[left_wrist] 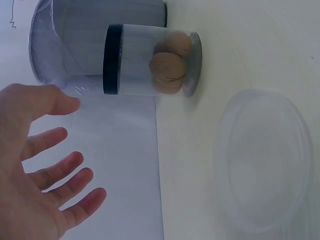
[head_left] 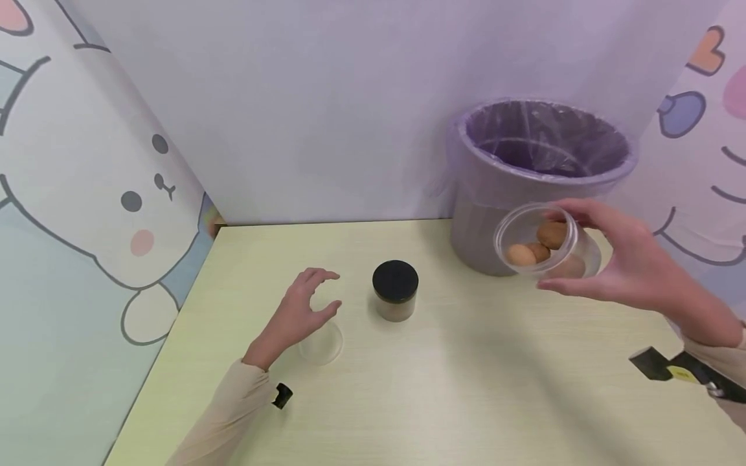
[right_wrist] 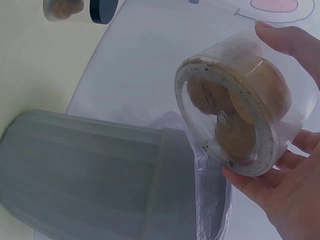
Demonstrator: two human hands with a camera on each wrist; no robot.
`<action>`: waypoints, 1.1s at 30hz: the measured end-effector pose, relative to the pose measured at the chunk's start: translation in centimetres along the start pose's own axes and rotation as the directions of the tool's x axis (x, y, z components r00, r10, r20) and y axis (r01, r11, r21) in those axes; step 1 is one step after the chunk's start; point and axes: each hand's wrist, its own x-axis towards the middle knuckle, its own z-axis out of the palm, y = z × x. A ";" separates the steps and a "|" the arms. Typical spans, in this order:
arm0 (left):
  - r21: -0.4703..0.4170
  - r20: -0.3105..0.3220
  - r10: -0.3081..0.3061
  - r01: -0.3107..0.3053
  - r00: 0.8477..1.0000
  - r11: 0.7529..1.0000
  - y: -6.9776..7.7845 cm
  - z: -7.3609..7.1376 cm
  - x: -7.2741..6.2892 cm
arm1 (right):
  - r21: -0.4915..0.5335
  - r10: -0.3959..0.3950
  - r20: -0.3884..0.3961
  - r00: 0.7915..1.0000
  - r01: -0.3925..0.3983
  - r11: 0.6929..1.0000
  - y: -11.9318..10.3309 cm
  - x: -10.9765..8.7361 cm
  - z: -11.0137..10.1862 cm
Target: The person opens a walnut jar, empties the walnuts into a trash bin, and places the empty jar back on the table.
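My right hand [head_left: 635, 259] grips a clear plastic jar [head_left: 574, 249], tilted with its lidless mouth towards the left. Inside lie several brown, rounded, walnut-like things [right_wrist: 235, 140], seen through the jar's base in the right wrist view. The fingers and thumb are on opposite sides of the jar, in front of the bin. Over the table's left part, my left hand [head_left: 294, 314] holds nothing, its fingers spread and loosely bent. A clear round lid [head_left: 323, 346] lies flat on the table just below it.
A second clear jar [head_left: 395, 299] with a black lid stands upright mid-table, similar brown things inside. Behind the right hand stands a grey bin [head_left: 474, 226] lined with a thin plastic bag. Walls [head_left: 326, 129] enclose the table's back and sides.
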 end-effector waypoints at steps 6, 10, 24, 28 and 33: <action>-0.031 -0.053 0.074 -0.076 0.996 0.997 1.0 -0.4 1.7 | -0.016 0.045 -0.003 0.999 -0.045 0.999 0.0 0.1 -0.8; -0.052 -0.085 0.114 -0.119 0.990 0.992 1.6 -0.5 2.5 | -0.023 0.046 -0.012 0.999 -0.046 0.999 0.1 0.2 -1.3; -0.080 -0.183 0.230 -0.248 0.956 0.966 4.2 -1.2 5.4 | -0.088 0.108 -0.004 0.994 -0.107 0.990 -0.3 0.6 -3.1; -0.091 -0.211 0.266 -0.289 0.941 0.953 4.9 -1.4 6.3 | -0.105 0.140 -0.006 0.990 -0.140 0.985 -0.2 0.7 -3.6; -0.116 -0.252 0.300 -0.337 0.920 0.934 5.6 -1.5 7.3 | -0.111 0.140 -0.016 0.990 -0.141 0.984 0.0 0.9 -4.1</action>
